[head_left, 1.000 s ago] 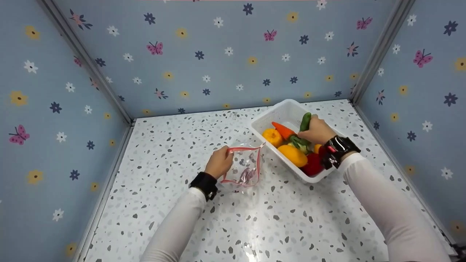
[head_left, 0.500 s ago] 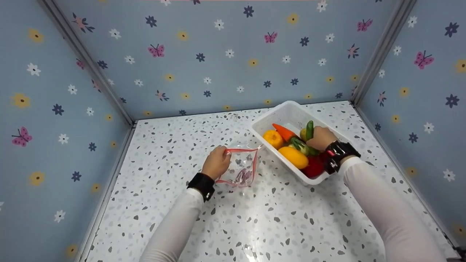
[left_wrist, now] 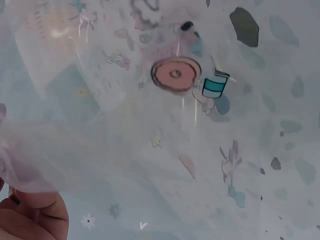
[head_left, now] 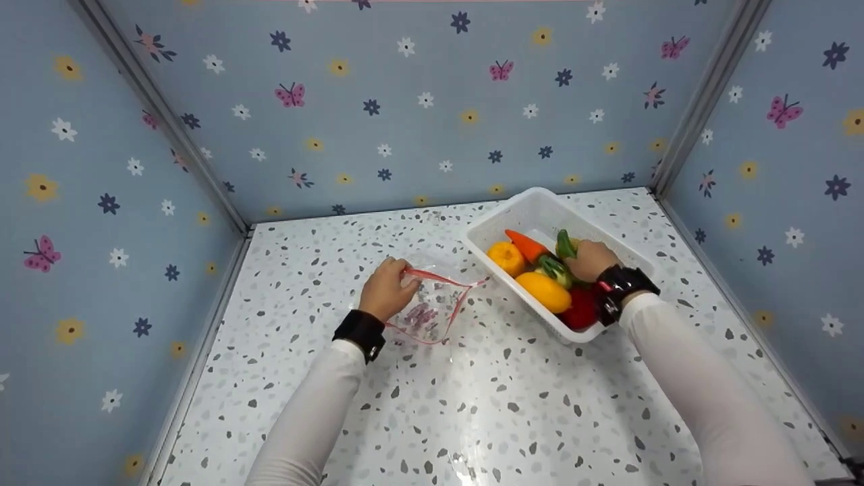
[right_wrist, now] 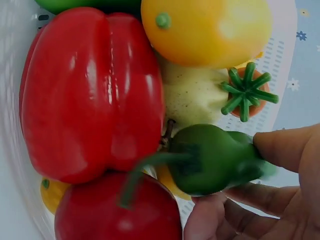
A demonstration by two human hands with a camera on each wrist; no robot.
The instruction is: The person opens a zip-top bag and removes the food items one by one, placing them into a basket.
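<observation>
In the head view my left hand [head_left: 389, 290] pinches the rim of a clear zip bag [head_left: 432, 304] with a red zip edge. Printed pictures show on the bag's film [left_wrist: 176, 75] in the left wrist view, where my fingers hold it at the lower left. Over the white basket [head_left: 499, 214] my right hand [head_left: 594, 260] grips a green pepper [right_wrist: 205, 160] between thumb and fingers; its curved stem points away from the palm. Beside it lie a red bell pepper [right_wrist: 95, 95], a round dark red piece [right_wrist: 117, 210] and a yellow fruit [right_wrist: 210, 30].
Also in the basket are an orange carrot [head_left: 526, 244], a round orange-yellow piece [head_left: 505, 258] and a pale green-and-white vegetable [head_left: 555, 271]. The speckled tabletop [head_left: 513, 412] is bounded by flowered panels [head_left: 418, 101] at the back and both sides.
The green pepper in my right hand has come down lower into the basket and turned. My left hand has shifted left with the zip bag, and the bag's mouth has narrowed.
</observation>
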